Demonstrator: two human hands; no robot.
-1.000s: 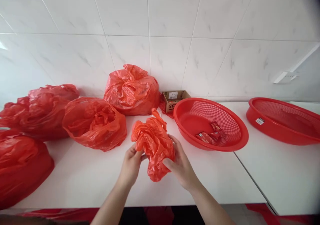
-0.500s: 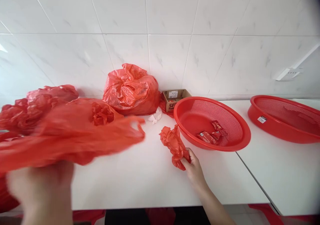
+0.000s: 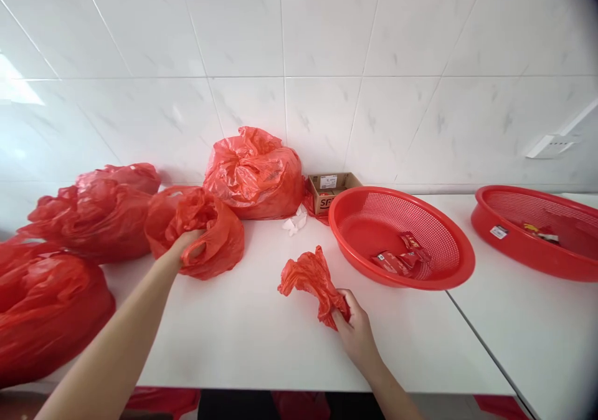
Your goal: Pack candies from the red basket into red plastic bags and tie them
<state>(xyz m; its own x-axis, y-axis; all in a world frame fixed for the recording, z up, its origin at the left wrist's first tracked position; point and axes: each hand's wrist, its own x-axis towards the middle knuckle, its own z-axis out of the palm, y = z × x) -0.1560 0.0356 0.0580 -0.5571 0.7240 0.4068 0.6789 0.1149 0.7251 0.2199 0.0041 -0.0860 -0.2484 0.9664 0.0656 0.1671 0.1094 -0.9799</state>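
My right hand [image 3: 357,329] pinches a crumpled red plastic bag [image 3: 313,283] over the white table, in front of the near red basket. The bag's loose end points up and to the left. My left hand [image 3: 190,245] reaches into the mouth of another red plastic bag [image 3: 217,255] on the left half of the table. Red plastic covers its fingers, so I cannot see what they touch. Bunched red plastic shows in that bag's opening, just above the hand.
Full red bags stand at the left [image 3: 47,308] and against the wall [image 3: 256,177]. A small cardboard box [image 3: 322,203] and white crumpled paper [image 3: 295,220] lie beside them. The near red basket [image 3: 346,236] holds several red packets; a second basket [image 3: 537,252] stands farther right.
My left hand has gone from the near left, where it carried a spread red bag, into the bag farther back. That spread bag is out of its grasp. My right hand keeps its crumpled bag.
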